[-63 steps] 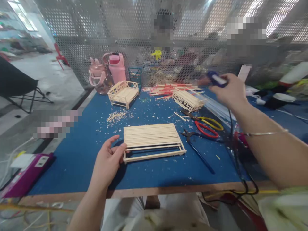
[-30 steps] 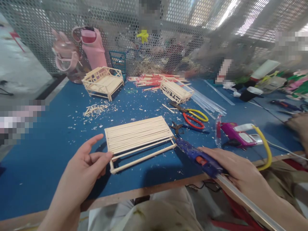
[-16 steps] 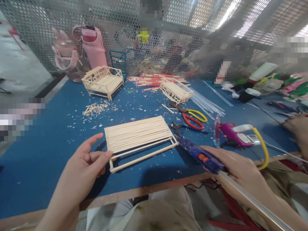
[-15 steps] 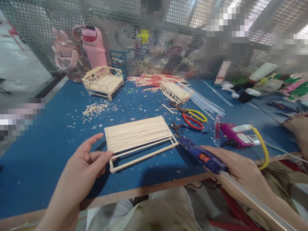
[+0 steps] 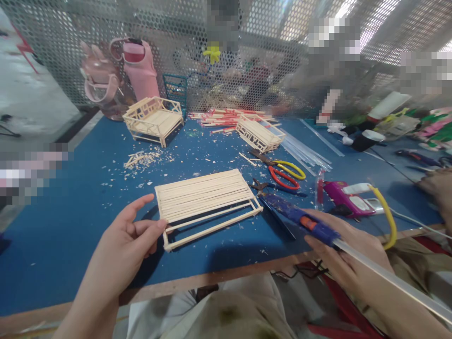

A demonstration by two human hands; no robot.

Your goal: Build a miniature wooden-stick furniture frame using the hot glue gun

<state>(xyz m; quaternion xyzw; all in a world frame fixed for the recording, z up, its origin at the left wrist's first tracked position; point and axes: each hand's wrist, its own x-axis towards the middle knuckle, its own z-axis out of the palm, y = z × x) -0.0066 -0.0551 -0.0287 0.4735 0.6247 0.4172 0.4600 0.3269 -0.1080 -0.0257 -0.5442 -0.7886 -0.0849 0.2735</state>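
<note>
- The slatted frame rests on the blue tabletop before the person; pale slats lie close together over most of it, while one lone rail and an uncovered strip sit along the near side, so this part looks mostly but not fully filled.
- The left hand pinches the frame's near left side narrowly between thumb and fingers; its index finger points free of the wood.
- The right hand is wrapped around a glue gun, scuffed blue plastic with an orange-red patch; a long translucent glue stick juts from its back; the nozzle is near the frame's right end, though whether it touches is hard to tell.
- Two pieces stand assembled farther back: a railed wooden piece on the left and a smaller latticed piece on the right (both of the same thin, square-looking sticks).
- Around them lie red-and-pale sticks, crumbly offcuts, glossy clear rods and metal pliers with looped red and yellow handles.
</note>
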